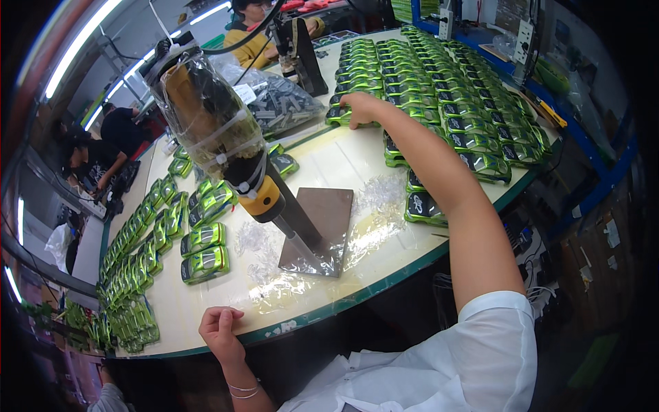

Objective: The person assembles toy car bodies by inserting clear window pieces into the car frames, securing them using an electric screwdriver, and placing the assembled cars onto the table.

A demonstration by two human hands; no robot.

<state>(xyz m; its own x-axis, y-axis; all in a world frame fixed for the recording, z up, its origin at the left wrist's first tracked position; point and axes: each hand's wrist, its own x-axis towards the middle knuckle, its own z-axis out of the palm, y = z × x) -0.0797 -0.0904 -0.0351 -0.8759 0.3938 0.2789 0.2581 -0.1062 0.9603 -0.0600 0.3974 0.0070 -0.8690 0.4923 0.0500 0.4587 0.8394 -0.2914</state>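
Observation:
My right hand (362, 110) reaches far across the table, its thumb and fingers closed around a glossy green and black toy car shell (336, 115) at the near left corner of the big batch. Part of that shell is hidden by the hand. Close to the table's front edge, my left hand (221, 331) is held with curled fingers, and nothing shows in it. Between the hands a machine head (264, 196), wrapped in clear plastic with a yellow collar, points its metal tip down at a brown plate (319, 226).
Dense rows of green car shells (473, 127) cover the right side; more shells (147, 240) line the left. Clear plastic scraps (381, 196) lie around the plate. Behind the machine sits a bag of grey parts (278, 103). A person in yellow (247, 38) works across the table.

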